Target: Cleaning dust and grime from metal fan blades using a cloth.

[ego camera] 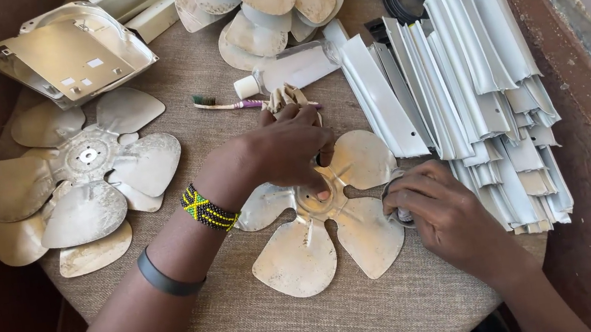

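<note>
Two stacks of metal fan blades frame this round table (270,321), which is covered with a grey woven cloth. At the far left lies a pile of worn fan blades (78,187), one on top of the other, with dull and stained petals. Behind it, a bent metal housing plate (72,55) rests near the table edge.

In the middle, the left hand (286,152) presses down on the hub of a single fan blade (318,220) that lies flat on the cloth. The fingers are curled together over the centre, and one fingertip touches the hub; the hand holds the blade in place and does not lift it. On this wrist there are a beaded bracelet (208,209) and, further up the arm, a dark band (166,278).

Just behind the left hand lie a toothbrush (226,104), a clear plastic bottle with a white cap (294,69) and a crumpled cloth (286,97). Further back is a second pile of fan blades (266,2).

The right hand (442,207) rests at the right edge of the single blade, with the fingers closed around a small round grey object (398,213); what it is I cannot tell. To the right, a big heap of white metal strips (468,90) lies in layers, just beside this hand.
</note>
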